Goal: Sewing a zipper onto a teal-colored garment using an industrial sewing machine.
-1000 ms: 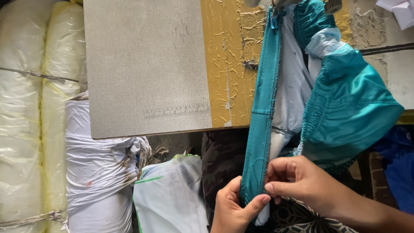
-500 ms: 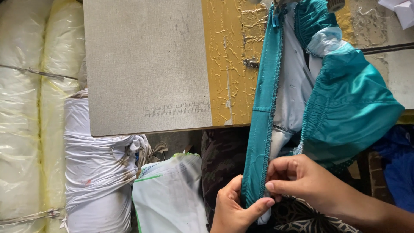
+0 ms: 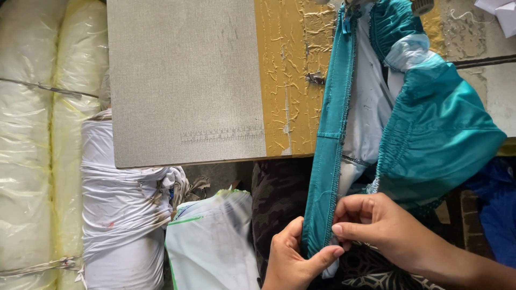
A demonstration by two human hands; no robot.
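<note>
- Both hands pinch the teal strip (image 3: 329, 177): left hand (image 3: 293, 258), right hand (image 3: 384, 231), each grip closed on it.
- A loose pinch could let the strip slide off the table (image 3: 183, 80).

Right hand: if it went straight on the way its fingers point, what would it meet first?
The right hand points leftward and already pinches the teal band. Past that, it would likely meet the left hand thumb gripping the same band; depth is unclear.

Left hand (image 3: 293, 259) and right hand (image 3: 382, 228) low in view, close together; fingertips pinched.
</note>
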